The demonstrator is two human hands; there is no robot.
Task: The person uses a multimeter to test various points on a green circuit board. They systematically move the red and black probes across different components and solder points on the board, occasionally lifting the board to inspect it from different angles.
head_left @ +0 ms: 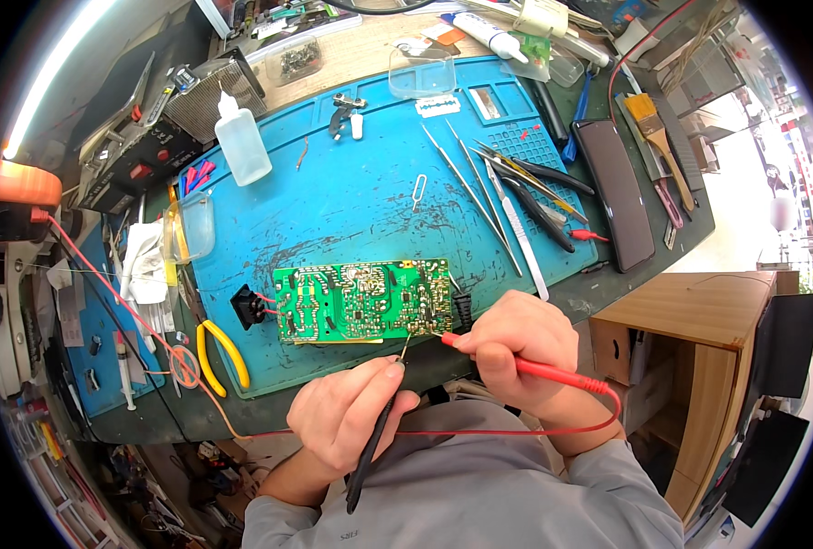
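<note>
A green circuit board (pixel 342 306) lies solder side up near the front edge of the blue work mat (pixel 269 220). My left hand (pixel 342 412) is closed around a black test probe (pixel 374 444), whose metal tip reaches the board's lower edge. In my right hand (pixel 521 348) is a red test probe (pixel 562 373), its tip at the board's lower right corner. Whether either tip touches a solder point is too small to tell. A black power socket (pixel 245 307) hangs on red wires at the board's left end, and a black cable with a strain relief (pixel 462 309) leaves the right end.
Yellow-handled pliers (pixel 223 357) lie left of the board. Tweezers (pixel 475 197), cutters (pixel 539 215) and a dark phone (pixel 615 194) are at the right. A white squeeze bottle (pixel 242 142) stands far left. The red probe lead (pixel 479 432) crosses in front of my body. A wooden cabinet (pixel 690 311) stands at right.
</note>
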